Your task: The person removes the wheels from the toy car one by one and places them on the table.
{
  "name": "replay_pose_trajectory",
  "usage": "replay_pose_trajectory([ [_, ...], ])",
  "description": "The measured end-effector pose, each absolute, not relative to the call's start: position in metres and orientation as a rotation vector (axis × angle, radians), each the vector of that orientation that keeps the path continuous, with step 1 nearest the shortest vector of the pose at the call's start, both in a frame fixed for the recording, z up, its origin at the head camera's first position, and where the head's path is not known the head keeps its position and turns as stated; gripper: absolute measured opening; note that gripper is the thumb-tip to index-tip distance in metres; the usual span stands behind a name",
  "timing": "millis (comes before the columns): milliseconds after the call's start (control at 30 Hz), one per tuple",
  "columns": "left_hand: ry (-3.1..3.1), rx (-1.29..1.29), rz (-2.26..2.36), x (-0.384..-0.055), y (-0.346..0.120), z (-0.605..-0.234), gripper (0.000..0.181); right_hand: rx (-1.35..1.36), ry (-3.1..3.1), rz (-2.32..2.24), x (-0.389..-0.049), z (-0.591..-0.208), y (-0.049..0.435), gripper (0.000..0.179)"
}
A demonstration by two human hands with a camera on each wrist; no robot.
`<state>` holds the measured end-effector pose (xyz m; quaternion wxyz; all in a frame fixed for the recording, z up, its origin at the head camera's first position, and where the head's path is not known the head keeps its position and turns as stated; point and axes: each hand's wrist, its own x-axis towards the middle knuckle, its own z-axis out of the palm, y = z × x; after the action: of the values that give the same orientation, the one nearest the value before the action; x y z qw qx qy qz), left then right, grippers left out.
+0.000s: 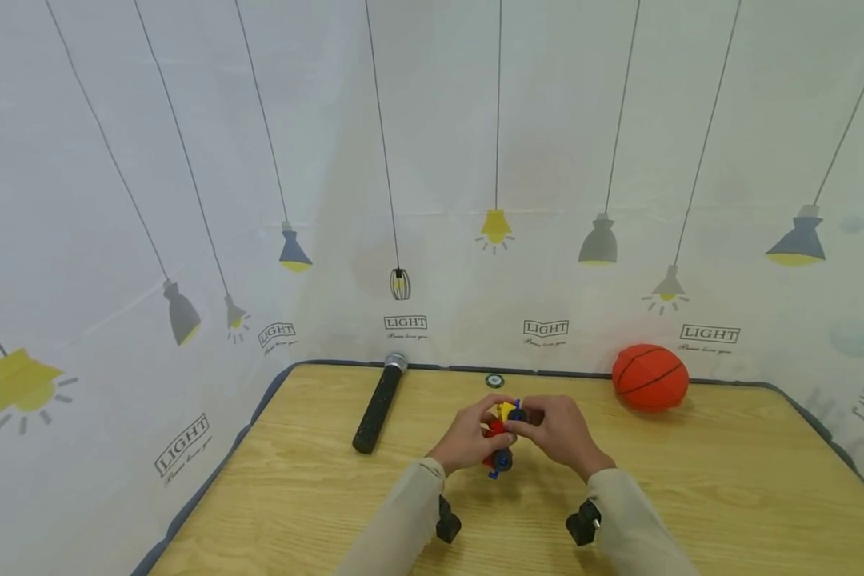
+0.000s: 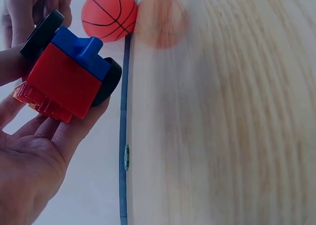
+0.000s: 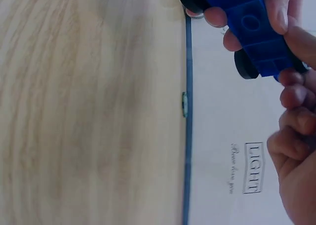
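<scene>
From my camera feed I look down on a bench [image 1: 274, 504], with a wall sheet [image 1: 446, 144] rising behind it and along both sides. Near the middle, between the left hand [image 1: 466, 436] and the right hand [image 1: 563, 436], I have a toy vehicle [image 2: 64, 80], held up off the bench. Left of the hands a microphone [image 1: 378, 410] lies aslant, its head at the back edge, its handle towards the near side. Behind the hands, just before the back edge, lies a small disc [image 1: 494, 381]. Well to its right, at the back, sits a ball [image 1: 650, 379], beside the sheet.
</scene>
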<state>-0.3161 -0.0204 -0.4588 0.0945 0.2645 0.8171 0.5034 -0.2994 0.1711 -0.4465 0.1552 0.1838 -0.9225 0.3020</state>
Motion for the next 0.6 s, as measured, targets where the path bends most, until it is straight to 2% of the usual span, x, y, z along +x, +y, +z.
replay_pose_trajectory([
  [400, 2.414, 0.786, 1.513, -0.319, -0.017, -0.463, 0.046, 0.477, -2.639, 1.255, -0.304, -0.457, 0.179, 0.024],
  [600, 2.430, 0.713, 1.473, -0.322, -0.018, -0.466, 0.045, 0.560, -2.649, 1.331, -0.306, -0.457, 0.184, 0.024],
])
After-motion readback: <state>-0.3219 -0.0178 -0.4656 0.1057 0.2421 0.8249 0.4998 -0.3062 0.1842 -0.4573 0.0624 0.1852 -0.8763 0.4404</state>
